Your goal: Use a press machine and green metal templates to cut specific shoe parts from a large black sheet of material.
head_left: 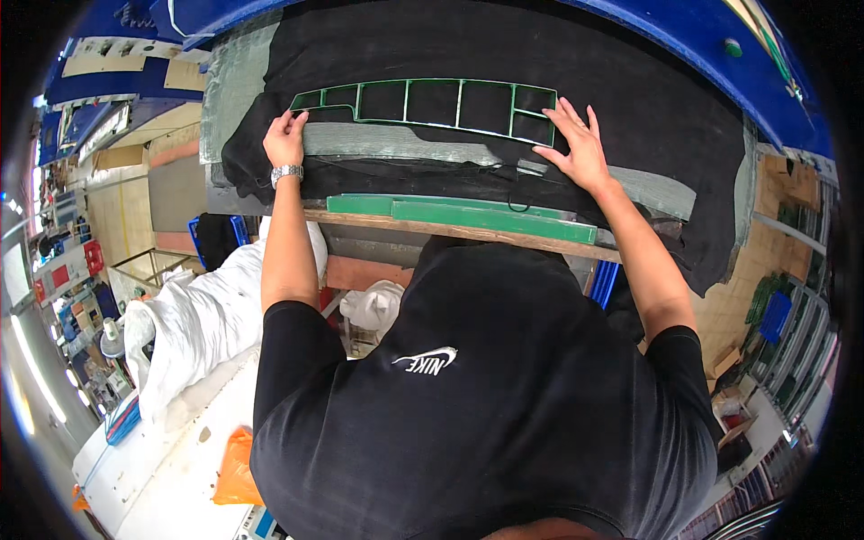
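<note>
A long green cutting die [460, 103], made of thin metal strips with several cross bars, lies over black material [360, 45] spread on the press bed. Its left end narrows and has a step cut into the near side. My left hand [286, 139], with a watch on the wrist, pinches that narrow end. At the wider right end my right hand [580, 148] grips the die's edge, thumb on the near corner and fingers at the far side. Cut edges of black material lie in front of the die.
Green strips [450, 214] on a wooden edge border the bed's near side. A blue machine beam [666, 45] spans the far side. White cloth [207, 306] covers things at the left, above a white table [171, 441] with an orange bag [238, 468]. Cardboard boxes [727, 360] stand at the right.
</note>
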The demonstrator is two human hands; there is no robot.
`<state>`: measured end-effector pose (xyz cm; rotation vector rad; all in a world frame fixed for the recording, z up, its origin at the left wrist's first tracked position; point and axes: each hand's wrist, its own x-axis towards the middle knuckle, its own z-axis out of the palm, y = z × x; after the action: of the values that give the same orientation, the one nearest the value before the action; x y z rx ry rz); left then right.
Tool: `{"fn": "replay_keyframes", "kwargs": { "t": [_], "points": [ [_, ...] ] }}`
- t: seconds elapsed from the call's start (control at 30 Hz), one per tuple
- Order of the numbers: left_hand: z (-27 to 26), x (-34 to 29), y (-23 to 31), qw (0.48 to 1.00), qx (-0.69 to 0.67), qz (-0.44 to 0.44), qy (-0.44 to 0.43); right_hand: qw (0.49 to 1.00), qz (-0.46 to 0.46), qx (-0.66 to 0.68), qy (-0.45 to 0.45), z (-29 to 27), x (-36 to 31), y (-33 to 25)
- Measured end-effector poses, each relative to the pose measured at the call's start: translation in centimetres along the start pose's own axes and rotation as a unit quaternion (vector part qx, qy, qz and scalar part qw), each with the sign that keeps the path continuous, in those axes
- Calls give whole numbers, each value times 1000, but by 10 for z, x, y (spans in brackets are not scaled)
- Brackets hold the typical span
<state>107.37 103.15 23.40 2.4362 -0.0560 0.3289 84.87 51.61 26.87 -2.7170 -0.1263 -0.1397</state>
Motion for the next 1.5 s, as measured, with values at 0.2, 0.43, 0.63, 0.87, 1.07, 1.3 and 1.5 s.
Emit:
{"fn": "replay_keyframes", "kwargs": {
  "t": [0.2,0.43,0.63,0.87,1.07,1.3,1.5],
  "points": [
    [-3,-1,-16,999,35,10,10,1000,-18,-19,6,2,10,-8],
    [-44,7,-5,931,349,-99,-49,1000,-15,-10,16,0,2,-5],
    [-91,32,-30,907,368,-187,-84,999,-32,-12,8,3,5,-2],
    [-64,9,-17,973,202,88,-66,999,-25,-28,-10,5,10,-5],
    [-37,2,-30,984,176,23,4,999,-21,-30,-8,15,33,-22],
    [-22,7,-34,988,141,-6,69,1000,-22,-19,1,19,36,-26],
    [-12,10,-38,989,111,24,93,1000,-11,-22,2,20,35,-26]
  ]
}}
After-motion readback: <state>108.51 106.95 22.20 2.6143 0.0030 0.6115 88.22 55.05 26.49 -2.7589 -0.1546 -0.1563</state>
